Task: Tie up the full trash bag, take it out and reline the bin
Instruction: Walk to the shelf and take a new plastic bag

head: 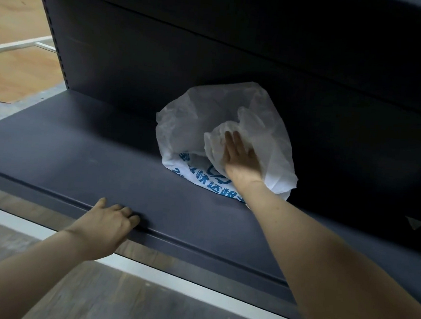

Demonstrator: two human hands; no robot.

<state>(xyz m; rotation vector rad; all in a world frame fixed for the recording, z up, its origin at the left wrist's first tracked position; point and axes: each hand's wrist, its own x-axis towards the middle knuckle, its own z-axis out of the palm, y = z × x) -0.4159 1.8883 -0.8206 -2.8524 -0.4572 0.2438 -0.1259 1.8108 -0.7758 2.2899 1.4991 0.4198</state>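
A crumpled white plastic bag with blue printed characters lies on a dark grey shelf, up against the shelf's dark back panel. My right hand reaches into the folds of the bag with its fingers stretched out flat, touching the plastic. My left hand rests on the front lip of the shelf, its fingers curled over the edge. No bin is in view.
The shelf unit has a slotted upright at its left and a dark board overhead. Wood-look floor shows to the left with a white rail across it. Grey floor and a white strip run below the shelf front.
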